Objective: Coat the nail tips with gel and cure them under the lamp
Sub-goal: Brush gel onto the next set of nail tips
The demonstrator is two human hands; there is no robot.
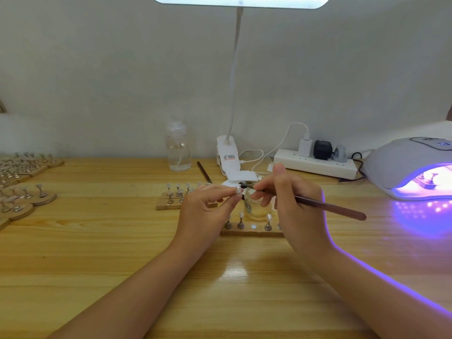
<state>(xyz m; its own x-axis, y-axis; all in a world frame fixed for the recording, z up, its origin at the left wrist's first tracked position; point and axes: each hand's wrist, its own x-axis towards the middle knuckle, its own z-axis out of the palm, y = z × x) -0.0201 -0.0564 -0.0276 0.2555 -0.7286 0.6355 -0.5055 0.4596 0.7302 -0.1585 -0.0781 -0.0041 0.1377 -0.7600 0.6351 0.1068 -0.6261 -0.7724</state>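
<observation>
Left edge of wooden table [97, 253]: round wood discs [36, 199] carrying small metal stands. Centre: left hand [205, 211] pinches one clear nail tip [238, 190] on its stand, above the middle of the table. Right hand [291, 204] grips a slim brown brush [327, 206]; long axis runs right to left, bristles touching the tip. Beneath: glass jar [254, 206], rectangular wood strip [252, 231]. Right edge: domed white curing lamp [406, 167], glowing violet.
</observation>
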